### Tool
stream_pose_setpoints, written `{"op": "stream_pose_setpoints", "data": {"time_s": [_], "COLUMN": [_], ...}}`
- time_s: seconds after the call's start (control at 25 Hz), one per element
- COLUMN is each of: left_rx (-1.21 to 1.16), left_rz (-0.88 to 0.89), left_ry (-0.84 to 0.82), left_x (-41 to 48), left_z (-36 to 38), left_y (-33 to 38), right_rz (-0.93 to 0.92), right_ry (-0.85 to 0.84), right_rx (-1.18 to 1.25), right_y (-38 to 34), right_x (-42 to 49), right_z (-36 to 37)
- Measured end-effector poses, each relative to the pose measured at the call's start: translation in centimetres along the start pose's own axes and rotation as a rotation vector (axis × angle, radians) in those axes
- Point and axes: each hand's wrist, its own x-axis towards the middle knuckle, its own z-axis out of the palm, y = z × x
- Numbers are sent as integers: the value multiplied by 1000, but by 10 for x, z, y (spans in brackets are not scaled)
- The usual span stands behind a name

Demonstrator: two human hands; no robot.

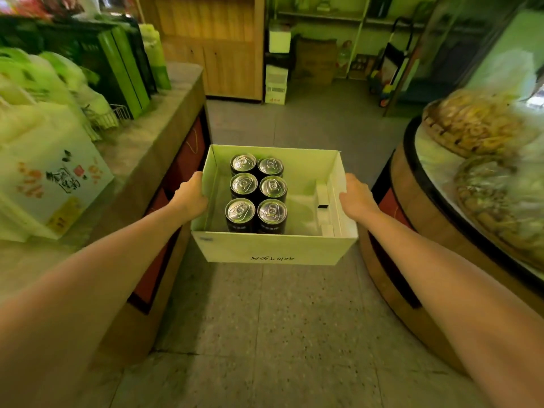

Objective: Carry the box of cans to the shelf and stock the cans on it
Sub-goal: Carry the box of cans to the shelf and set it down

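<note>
Left hand (191, 195) grips left wall of box (273, 248). Right hand (357, 198) grips right wall. One hand each side keeps box level. Fingertips hidden behind box; cannot tell if spread. Box up in air over floor (265, 319). Six cans (256, 192) stand packed at left inside. Shelf (321, 16) far ahead; carrying not done.

Fingers of left hand (191, 195) and right hand (356, 199) are out of sight behind the side walls of the box (273, 248). Six cans (256, 189): tops only, labels masked by the near wall. The handwriting (272, 258) on the box front is illegible. At right, woven trays (477, 128) are blurred and cut by the frame edge. Contents of far shelf (323, 16) are too small to identify.
</note>
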Motion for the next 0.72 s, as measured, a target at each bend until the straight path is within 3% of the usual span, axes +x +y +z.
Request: {"op": "stream_pose_setpoints", "data": {"time_s": [0.4,0.72], "left_rx": [19,6], "left_rz": [20,3], "left_ry": [3,-19], "left_x": [15,93], "left_z": [-14,-9], "left_y": [37,55], "right_rz": [-43,-11], "right_ry": [-16,-29], "right_rx": [-14,-24], "right_y": [7,3], "right_x": [31,103], "right_z": [-32,-28]}}
